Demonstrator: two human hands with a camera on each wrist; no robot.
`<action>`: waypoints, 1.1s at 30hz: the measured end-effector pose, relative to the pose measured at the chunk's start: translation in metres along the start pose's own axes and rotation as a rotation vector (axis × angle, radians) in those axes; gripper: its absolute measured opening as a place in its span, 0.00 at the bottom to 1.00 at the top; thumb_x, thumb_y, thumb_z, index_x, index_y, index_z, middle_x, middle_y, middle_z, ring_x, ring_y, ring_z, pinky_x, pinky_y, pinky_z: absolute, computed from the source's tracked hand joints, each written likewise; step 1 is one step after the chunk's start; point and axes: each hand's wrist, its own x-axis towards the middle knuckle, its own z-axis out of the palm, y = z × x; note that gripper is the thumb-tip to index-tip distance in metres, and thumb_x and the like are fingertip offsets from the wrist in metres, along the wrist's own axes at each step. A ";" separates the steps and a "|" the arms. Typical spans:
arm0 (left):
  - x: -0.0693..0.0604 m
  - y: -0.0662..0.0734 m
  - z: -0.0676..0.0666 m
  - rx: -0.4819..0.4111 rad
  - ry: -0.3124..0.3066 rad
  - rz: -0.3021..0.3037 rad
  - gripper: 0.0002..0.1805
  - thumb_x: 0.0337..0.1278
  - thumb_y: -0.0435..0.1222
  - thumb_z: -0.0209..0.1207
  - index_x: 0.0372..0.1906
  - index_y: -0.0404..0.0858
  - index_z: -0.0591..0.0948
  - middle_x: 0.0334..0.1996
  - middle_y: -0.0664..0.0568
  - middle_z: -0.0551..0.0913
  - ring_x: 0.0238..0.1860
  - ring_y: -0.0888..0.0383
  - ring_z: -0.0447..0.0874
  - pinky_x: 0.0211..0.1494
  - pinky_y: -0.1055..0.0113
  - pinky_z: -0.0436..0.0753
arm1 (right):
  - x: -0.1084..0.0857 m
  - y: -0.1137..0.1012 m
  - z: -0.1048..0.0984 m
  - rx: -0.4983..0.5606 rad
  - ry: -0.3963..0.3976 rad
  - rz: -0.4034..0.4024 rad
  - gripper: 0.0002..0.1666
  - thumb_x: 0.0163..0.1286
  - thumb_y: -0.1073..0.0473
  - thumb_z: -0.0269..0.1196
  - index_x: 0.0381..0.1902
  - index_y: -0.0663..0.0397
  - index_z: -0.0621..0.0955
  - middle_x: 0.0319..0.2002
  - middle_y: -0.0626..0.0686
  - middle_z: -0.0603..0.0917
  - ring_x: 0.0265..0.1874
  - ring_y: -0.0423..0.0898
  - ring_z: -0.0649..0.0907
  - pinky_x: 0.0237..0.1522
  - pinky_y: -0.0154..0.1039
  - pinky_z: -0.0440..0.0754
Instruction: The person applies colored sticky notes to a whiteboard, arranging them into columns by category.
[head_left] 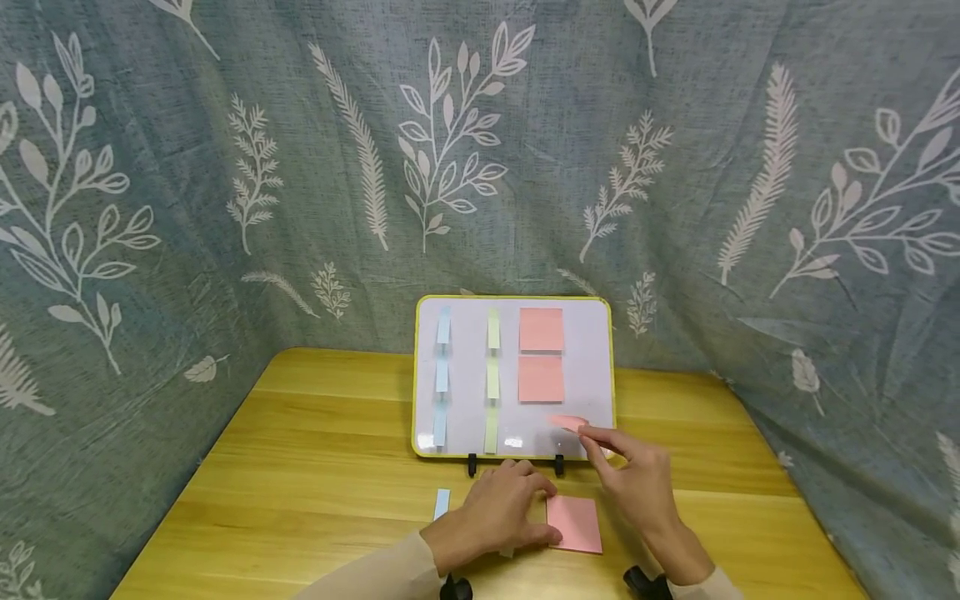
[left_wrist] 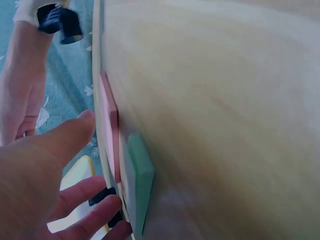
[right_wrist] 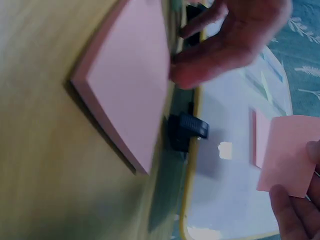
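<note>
My right hand (head_left: 637,479) pinches a single pink sticky note (head_left: 567,422) between thumb and fingers, in front of the whiteboard's lower right part. The right wrist view shows that note (right_wrist: 290,150) held up by its edge. On the table lies a pink sticky note pad (head_left: 576,525). My left hand (head_left: 502,510) is at the pad's left side, fingers spread, thumb and forefinger by its left corners. The whiteboard (head_left: 588,350) has a yellow rim and bears two large pink notes (head_left: 541,379), a column of narrow blue notes (head_left: 442,375) and one of narrow green notes (head_left: 492,379).
Black stand feet (head_left: 558,465) support the board on the wooden table (head_left: 315,467). A narrow blue pad (head_left: 442,502) lies left of my left hand. A green pad (left_wrist: 142,175) lies beside the pink one, mostly hidden from above. A leaf-patterned curtain (head_left: 300,167) hangs behind.
</note>
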 end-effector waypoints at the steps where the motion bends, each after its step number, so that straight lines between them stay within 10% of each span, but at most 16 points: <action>1: -0.001 -0.002 -0.001 -0.019 0.015 0.003 0.30 0.63 0.67 0.81 0.63 0.57 0.93 0.62 0.61 0.92 0.63 0.59 0.88 0.61 0.57 0.90 | -0.001 0.000 0.002 -0.001 0.002 -0.007 0.15 0.67 0.72 0.83 0.48 0.53 0.99 0.43 0.53 1.00 0.38 0.46 0.99 0.37 0.19 0.85; 6: -0.002 -0.011 -0.008 -0.102 0.142 0.044 0.22 0.72 0.57 0.79 0.60 0.52 0.95 0.55 0.60 0.96 0.54 0.61 0.93 0.57 0.64 0.91 | -0.006 0.000 0.015 0.002 -0.006 -0.024 0.16 0.67 0.72 0.84 0.50 0.53 0.99 0.45 0.55 1.00 0.38 0.47 0.99 0.28 0.19 0.78; 14: 0.001 -0.025 -0.028 -0.176 0.321 0.006 0.11 0.79 0.47 0.76 0.55 0.49 0.96 0.50 0.60 0.97 0.52 0.58 0.96 0.56 0.62 0.91 | -0.006 -0.003 0.029 0.007 0.018 -0.066 0.18 0.62 0.76 0.85 0.48 0.56 0.99 0.46 0.57 1.00 0.44 0.59 1.00 0.56 0.17 0.85; 24: 0.015 -0.041 -0.048 -0.058 0.615 -0.028 0.10 0.76 0.44 0.79 0.55 0.50 0.95 0.49 0.58 0.96 0.48 0.52 0.94 0.52 0.54 0.89 | -0.003 -0.006 0.045 0.042 0.068 -0.102 0.21 0.59 0.78 0.84 0.49 0.59 0.98 0.47 0.62 0.99 0.44 0.63 0.99 0.60 0.18 0.84; 33: 0.032 -0.049 -0.055 -0.021 0.640 -0.078 0.12 0.75 0.44 0.80 0.56 0.50 0.95 0.51 0.55 0.95 0.48 0.51 0.91 0.54 0.52 0.88 | -0.002 -0.005 0.052 -0.009 0.034 -0.100 0.17 0.63 0.74 0.85 0.49 0.58 0.98 0.48 0.60 0.99 0.46 0.62 0.99 0.61 0.20 0.86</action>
